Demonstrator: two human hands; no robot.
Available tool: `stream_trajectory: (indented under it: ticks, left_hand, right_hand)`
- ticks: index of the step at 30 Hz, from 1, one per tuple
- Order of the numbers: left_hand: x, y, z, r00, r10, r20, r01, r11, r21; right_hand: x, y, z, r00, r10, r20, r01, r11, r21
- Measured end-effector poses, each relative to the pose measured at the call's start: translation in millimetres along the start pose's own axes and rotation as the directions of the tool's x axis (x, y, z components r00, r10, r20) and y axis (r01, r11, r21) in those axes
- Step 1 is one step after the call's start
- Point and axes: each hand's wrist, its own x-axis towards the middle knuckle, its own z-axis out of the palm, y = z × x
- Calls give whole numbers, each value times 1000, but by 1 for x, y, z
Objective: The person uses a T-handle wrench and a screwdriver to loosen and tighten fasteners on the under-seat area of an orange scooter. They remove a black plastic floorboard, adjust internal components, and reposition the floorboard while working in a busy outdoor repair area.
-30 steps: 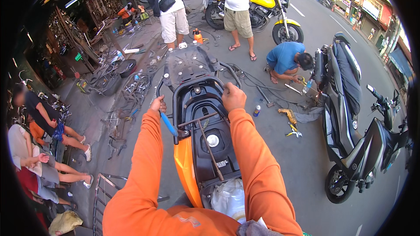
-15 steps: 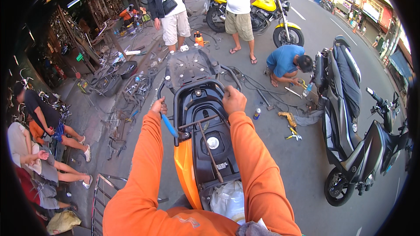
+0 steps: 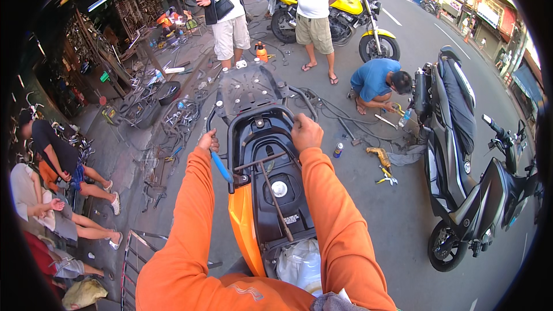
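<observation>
In the head view, the left hand (image 3: pixel 208 141) is gripping the scooter's rear rail (image 3: pixel 212 120) and holding a blue-handled tool (image 3: pixel 222 167) at ten o'clock. The right hand (image 3: pixel 306 132) is closed tight on the rail at one o'clock. The open scooter (image 3: pixel 271 196) is sitting in the middle. Both hands are staying put, like before.

three bikes here: one stripped orange scooter (image 3: pixel 262 196), one grey scooter (image 3: pixel 461 155), one yellow motorcycle (image 3: pixel 345 8). One spray can (image 3: pixel 338 150).
</observation>
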Motion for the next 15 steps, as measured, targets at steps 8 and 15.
stream_trajectory:
  ticks: [8, 15]
  left_hand:
    - [1, 0, -1, 1000, -13, -6, 13, 1000, 3]
    - [-1, 0, 0, 1000, 10, -4, -10, 1000, 12]
  right_hand:
    - [-1, -3, -3, 1000, -5, 1, 5, 999, 51]
    - [-1, -7, -6, 1000, 16, 6, -16, 1000, 24]
